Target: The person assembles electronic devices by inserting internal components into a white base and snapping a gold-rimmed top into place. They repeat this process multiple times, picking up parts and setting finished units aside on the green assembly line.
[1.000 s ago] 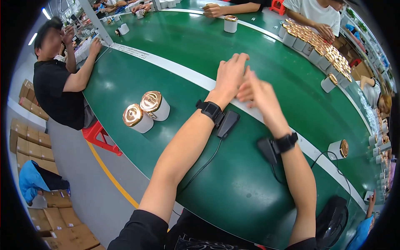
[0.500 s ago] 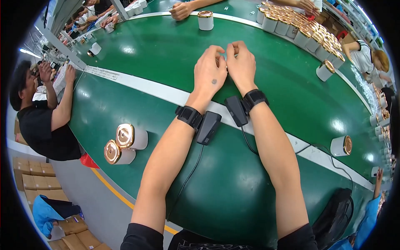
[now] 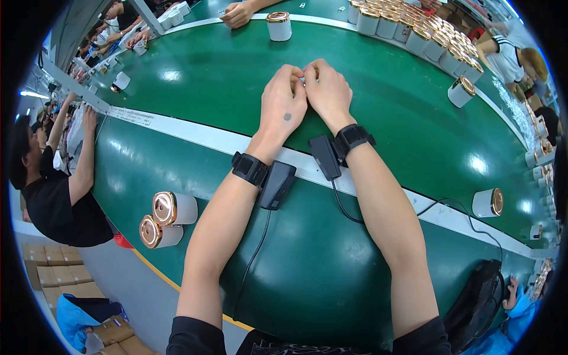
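Now I see left hand (image 3: 284, 102) and right hand (image 3: 327, 90) together, fingertips pinching something tiny — unclear what — mid green belt worktop (image 3: 378, 118); I judge fine fiddling step, next needs steady pinch.

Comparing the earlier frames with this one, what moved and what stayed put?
Both hands came down from a raised, angled pose a second ago to lie on the green belt, left hand and right hand side by side, fingertips meeting over something too small to identify. Whether they grip it cannot be told. The two copper-capped white canisters lie on their sides at the left as before, and both black wrist devices stay strapped on.
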Tool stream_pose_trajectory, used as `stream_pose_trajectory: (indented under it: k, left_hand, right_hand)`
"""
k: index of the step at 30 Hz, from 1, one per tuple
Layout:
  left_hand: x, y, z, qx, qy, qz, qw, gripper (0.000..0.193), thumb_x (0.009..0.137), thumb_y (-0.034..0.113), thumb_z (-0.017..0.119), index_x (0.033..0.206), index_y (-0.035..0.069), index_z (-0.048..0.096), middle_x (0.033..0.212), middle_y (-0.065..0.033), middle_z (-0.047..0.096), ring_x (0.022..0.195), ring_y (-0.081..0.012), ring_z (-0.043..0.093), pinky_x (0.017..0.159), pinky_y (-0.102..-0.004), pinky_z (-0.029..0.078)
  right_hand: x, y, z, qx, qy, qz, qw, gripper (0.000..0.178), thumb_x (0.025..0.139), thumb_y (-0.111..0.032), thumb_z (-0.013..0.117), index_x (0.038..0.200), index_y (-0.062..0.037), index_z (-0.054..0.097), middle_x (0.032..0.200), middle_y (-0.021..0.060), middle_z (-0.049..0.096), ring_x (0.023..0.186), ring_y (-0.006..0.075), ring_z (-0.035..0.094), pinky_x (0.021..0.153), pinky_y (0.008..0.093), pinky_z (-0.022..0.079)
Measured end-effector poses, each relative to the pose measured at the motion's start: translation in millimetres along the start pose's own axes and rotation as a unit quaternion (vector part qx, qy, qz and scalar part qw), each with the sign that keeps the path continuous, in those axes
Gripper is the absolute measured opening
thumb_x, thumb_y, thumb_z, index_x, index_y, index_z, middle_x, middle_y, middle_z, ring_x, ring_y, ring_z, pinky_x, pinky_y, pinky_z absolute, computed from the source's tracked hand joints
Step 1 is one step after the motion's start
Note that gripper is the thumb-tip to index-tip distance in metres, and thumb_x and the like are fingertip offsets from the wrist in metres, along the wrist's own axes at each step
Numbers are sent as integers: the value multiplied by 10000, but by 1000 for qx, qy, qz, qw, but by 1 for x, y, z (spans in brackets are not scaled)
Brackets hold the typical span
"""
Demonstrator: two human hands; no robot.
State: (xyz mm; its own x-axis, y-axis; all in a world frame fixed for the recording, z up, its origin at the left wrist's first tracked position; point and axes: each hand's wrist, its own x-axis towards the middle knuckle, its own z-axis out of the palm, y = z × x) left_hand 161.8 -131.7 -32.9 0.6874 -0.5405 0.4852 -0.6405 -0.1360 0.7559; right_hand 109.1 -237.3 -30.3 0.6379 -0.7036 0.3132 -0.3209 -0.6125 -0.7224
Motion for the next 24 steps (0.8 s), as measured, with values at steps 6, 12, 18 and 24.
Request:
stream_pose_trajectory:
  k: [6,12,18,24]
  left_hand:
    - [-11,26,3,-54,41,161,985,99,905,57,641,987,35,691,930,-115,704,895,-280,656,858,-411,486]
    - [-41,54,8,-61,-179,254,949,248,1002,145,524,945,61,751,981,-38,730,1015,-220,613,988,-401,357]
    - [-44,51,12,-96,-200,219,950,382,1046,232,444,912,98,776,1009,-20,757,1046,-230,604,975,-406,315]
    - [-47,46,18,-42,-187,266,945,343,1042,251,475,968,87,767,1022,-35,751,1037,-232,591,970,-408,316]
  right_hand:
    - [-5,22,14,-25,24,-115,993,223,958,-304,595,1025,-127,713,981,132,758,931,364,720,800,495,554]
    - [1,10,3,-36,-68,-37,996,205,946,-303,622,1006,-121,694,991,113,729,903,334,716,799,488,556]
    - [-4,12,6,-71,-38,-72,994,200,950,-303,619,988,-117,680,990,98,720,890,315,713,793,469,555]
    - [-2,12,4,-97,-32,-48,994,207,952,-313,621,975,-113,673,986,101,719,896,314,709,775,473,545]
